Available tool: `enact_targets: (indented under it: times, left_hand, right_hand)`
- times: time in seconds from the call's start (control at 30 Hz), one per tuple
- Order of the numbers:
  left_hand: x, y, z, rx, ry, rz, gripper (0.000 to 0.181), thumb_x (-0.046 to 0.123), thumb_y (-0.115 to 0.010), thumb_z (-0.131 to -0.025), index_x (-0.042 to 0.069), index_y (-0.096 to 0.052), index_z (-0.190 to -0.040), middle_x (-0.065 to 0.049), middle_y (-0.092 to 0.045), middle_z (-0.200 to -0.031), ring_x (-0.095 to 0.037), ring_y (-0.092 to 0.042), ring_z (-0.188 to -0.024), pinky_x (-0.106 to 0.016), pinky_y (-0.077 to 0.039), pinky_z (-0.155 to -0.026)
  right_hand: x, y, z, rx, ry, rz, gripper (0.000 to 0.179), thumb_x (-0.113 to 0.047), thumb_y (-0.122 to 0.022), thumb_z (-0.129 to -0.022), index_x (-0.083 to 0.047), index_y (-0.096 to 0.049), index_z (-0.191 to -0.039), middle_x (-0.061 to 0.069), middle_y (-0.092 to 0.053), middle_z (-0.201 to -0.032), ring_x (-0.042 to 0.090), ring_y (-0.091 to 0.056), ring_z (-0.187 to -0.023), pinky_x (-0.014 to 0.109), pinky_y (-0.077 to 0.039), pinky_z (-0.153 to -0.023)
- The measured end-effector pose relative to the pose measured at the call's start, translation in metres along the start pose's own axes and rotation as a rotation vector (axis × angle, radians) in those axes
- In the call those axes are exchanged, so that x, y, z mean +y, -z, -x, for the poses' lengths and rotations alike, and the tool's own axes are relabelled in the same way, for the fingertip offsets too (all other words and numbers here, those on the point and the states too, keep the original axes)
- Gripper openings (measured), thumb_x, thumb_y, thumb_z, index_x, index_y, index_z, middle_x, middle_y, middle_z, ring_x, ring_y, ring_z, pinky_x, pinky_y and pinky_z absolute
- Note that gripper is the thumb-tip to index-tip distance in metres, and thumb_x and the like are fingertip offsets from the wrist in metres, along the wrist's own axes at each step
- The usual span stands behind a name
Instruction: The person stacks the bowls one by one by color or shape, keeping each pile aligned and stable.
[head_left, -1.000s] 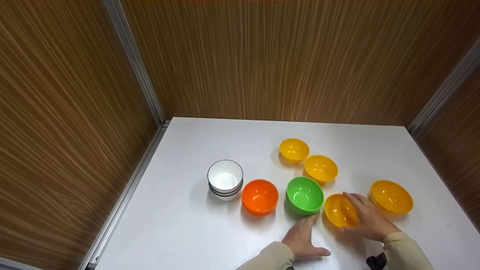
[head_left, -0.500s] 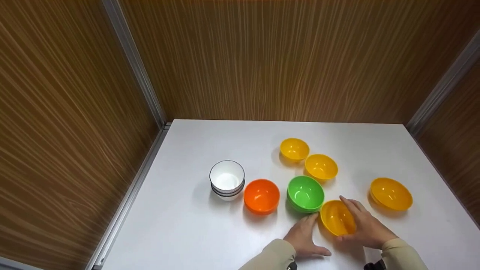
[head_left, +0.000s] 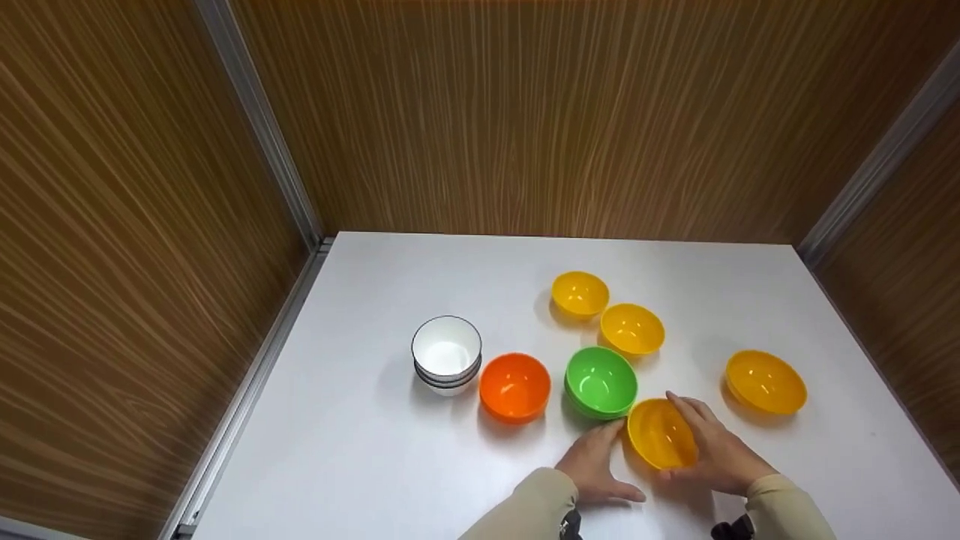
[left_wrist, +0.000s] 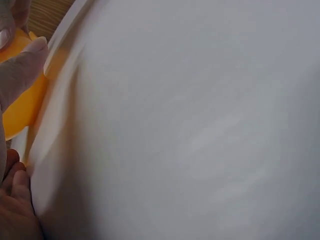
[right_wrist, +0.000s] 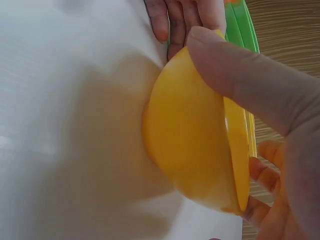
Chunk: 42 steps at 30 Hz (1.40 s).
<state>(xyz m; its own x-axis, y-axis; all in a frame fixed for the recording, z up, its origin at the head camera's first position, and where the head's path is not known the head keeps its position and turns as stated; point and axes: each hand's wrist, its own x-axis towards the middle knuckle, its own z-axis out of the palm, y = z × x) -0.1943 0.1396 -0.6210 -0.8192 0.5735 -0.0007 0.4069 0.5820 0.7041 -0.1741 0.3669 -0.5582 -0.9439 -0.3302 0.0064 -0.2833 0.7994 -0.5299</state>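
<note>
My right hand [head_left: 716,454] grips a yellow bowl [head_left: 656,435], thumb at the near rim and fingers along its right side. In the right wrist view the bowl [right_wrist: 192,130] leans with its rim toward the palm, the thumb across the rim. My left hand [head_left: 591,466] lies low beside the bowl's left side, fingers outstretched and thumb spread away. Its fingertips are right at the bowl and just below the nested green bowls [head_left: 600,382]. At the left edge of the left wrist view, part of the yellow bowl [left_wrist: 22,107] shows behind fingers.
An orange bowl [head_left: 514,388] stands left of the green ones, with stacked white dark-rimmed bowls [head_left: 447,352] farther left. Two yellow bowls [head_left: 580,294] sit behind, and another yellow bowl [head_left: 765,382] is at the right. Wood-grain panels [head_left: 525,120] wall the white table [head_left: 322,450].
The right hand has brought the yellow bowl left and nearer to me, up to the left hand. The left hand stays beside the green bowls. The whole head view has shifted slightly.
</note>
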Motion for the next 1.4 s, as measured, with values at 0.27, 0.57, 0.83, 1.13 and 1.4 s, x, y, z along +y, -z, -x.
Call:
enact_targets:
  times: [0.27,0.57,0.83,1.13,1.4]
  left_hand:
    - [-0.004,0.001,0.000,-0.020,0.009,0.039,0.116,0.060,-0.083,-0.058,0.021,-0.027,-0.152,0.005,-0.033,-0.152,-0.010,-0.035,-0.136,-0.030,-0.031,-0.112]
    - [-0.008,0.002,-0.002,-0.008,-0.053,0.047,0.115,0.054,-0.087,-0.056,0.023,-0.029,-0.150,0.010,-0.040,-0.147,-0.005,-0.039,-0.131,-0.027,-0.033,-0.110]
    - [-0.009,-0.005,0.002,0.042,-0.039,0.053,0.106,0.059,-0.083,-0.061,0.024,-0.033,-0.147,0.013,-0.046,-0.140,-0.003,-0.045,-0.124,-0.026,-0.038,-0.106]
    - [0.000,-0.004,0.004,0.098,0.030,0.099,0.104,0.065,-0.080,-0.059,0.025,-0.035,-0.145,0.012,-0.048,-0.137,-0.004,-0.047,-0.122,-0.027,-0.039,-0.105]
    - [0.004,-0.003,0.003,0.080,0.016,0.090,0.105,0.065,-0.079,-0.061,0.026,-0.033,-0.146,0.013,-0.046,-0.139,-0.004,-0.045,-0.125,-0.028,-0.038,-0.106]
  right_hand:
    - [-0.006,-0.008,0.005,-0.027,0.035,-0.004,0.120,-0.058,-0.083,-0.059,-0.008,-0.025,-0.152,0.019,-0.034,-0.144,0.042,-0.046,-0.123,0.060,-0.041,-0.098]
    - [-0.008,-0.017,0.003,0.021,0.093,0.007,0.123,-0.061,-0.082,-0.056,-0.008,-0.026,-0.152,0.017,-0.038,-0.140,0.039,-0.050,-0.119,0.058,-0.044,-0.095]
    - [-0.012,-0.021,0.000,0.059,0.147,0.026,0.119,-0.062,-0.082,-0.057,-0.010,-0.030,-0.151,0.019,-0.041,-0.134,0.037,-0.053,-0.112,0.058,-0.049,-0.089]
    - [-0.002,0.017,-0.021,0.129,-0.009,-0.008,0.091,-0.045,-0.075,-0.081,-0.010,-0.029,-0.151,0.028,-0.033,-0.143,0.051,-0.043,-0.121,0.071,-0.038,-0.091]
    - [0.045,0.059,-0.028,0.337,-0.133,0.021,0.085,-0.040,-0.073,-0.084,0.002,-0.032,-0.146,0.037,-0.031,-0.138,0.057,-0.033,-0.120,0.076,-0.031,-0.090]
